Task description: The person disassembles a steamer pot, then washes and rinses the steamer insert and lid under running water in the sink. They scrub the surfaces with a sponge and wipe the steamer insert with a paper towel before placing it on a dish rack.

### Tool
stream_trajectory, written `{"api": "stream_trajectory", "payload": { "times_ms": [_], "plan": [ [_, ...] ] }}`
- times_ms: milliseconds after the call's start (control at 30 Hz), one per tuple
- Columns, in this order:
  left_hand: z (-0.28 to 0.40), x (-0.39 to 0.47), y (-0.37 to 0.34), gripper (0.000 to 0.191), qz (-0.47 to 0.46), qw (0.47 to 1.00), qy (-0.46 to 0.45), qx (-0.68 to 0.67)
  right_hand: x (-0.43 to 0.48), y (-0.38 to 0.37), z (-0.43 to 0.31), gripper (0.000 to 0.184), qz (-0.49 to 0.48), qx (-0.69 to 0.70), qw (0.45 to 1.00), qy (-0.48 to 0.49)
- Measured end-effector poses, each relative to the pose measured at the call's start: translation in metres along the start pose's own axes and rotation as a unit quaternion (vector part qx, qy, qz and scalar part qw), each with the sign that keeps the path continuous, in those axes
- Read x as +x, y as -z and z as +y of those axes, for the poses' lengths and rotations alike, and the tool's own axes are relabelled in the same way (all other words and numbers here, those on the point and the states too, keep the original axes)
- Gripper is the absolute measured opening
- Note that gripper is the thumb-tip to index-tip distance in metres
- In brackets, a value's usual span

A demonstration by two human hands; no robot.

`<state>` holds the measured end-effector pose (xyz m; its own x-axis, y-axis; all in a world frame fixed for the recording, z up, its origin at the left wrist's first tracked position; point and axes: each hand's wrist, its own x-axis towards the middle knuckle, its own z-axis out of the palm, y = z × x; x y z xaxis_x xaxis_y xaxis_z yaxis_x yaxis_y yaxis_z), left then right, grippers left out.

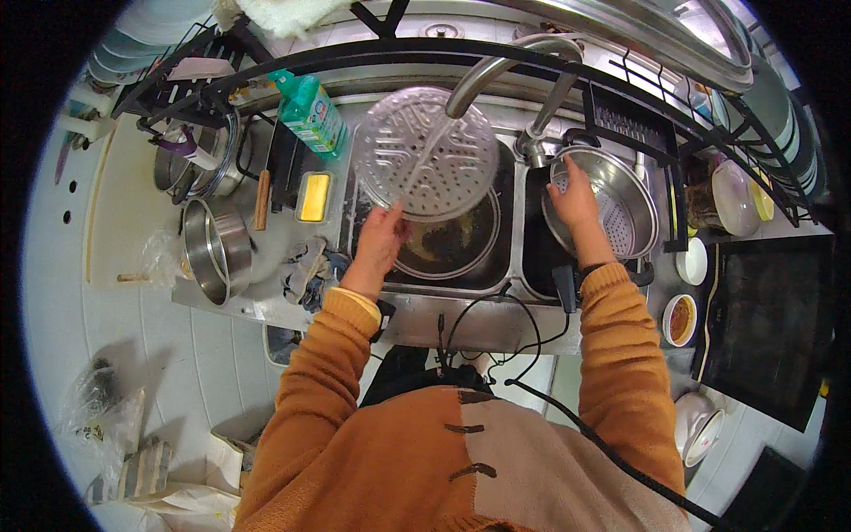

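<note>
My left hand [384, 243] grips the near edge of a round perforated metal steamer plate [459, 159], tilted over the left sink basin [506, 199]. A stream of water runs onto it from the curved faucet [488, 70]. Beneath the plate, a round metal-rimmed vessel [452, 249] sits in that basin, partly hidden. Over at the right basin [535, 246], my right hand [575, 196] has hold of the left rim of a stainless steel steamer pot [628, 179] with a perforated bottom. Its fingertips are partly hard to make out.
Left of the sink are a green pump bottle [312, 116], a yellow sponge [315, 197] in a tray, a crumpled cloth [309, 269] and a steel pot [216, 253]. A black rack [412, 46] spans overhead. White bowls [679, 320] stand at right; a black cable [585, 425] crosses my front.
</note>
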<state>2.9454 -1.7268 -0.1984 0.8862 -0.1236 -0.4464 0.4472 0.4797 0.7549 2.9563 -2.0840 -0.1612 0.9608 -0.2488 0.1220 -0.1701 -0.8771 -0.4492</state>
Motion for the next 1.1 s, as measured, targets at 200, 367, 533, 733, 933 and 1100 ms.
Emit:
{"api": "stream_trajectory", "payload": {
  "times_ms": [200,367,533,733,933,1100],
  "plan": [
    [0.032,-0.021,0.030,0.015,0.080,0.976,-0.077,0.186,0.006,-0.012,-0.005,0.065,0.005,0.027,0.999,-0.040],
    [0.036,-0.070,0.047,0.009,0.092,0.990,0.044,0.099,0.028,-0.025,-0.015,0.070,0.029,0.065,0.991,-0.112],
    [0.026,-0.091,0.041,0.007,0.068,0.992,0.104,-0.001,0.053,-0.054,-0.022,0.081,0.062,0.147,0.974,-0.161],
    [0.019,-0.094,0.025,0.007,0.056,0.992,0.108,-0.032,0.083,-0.076,-0.013,0.088,0.052,0.282,0.945,-0.160],
    [0.009,-0.085,0.030,0.007,-0.031,0.988,0.130,-0.082,0.017,-0.054,-0.026,0.086,0.061,0.319,0.945,-0.040],
    [0.003,-0.080,0.029,0.015,-0.089,0.980,0.157,-0.080,-0.060,-0.030,-0.044,0.050,-0.313,0.651,0.596,-0.350]
  ]
}}
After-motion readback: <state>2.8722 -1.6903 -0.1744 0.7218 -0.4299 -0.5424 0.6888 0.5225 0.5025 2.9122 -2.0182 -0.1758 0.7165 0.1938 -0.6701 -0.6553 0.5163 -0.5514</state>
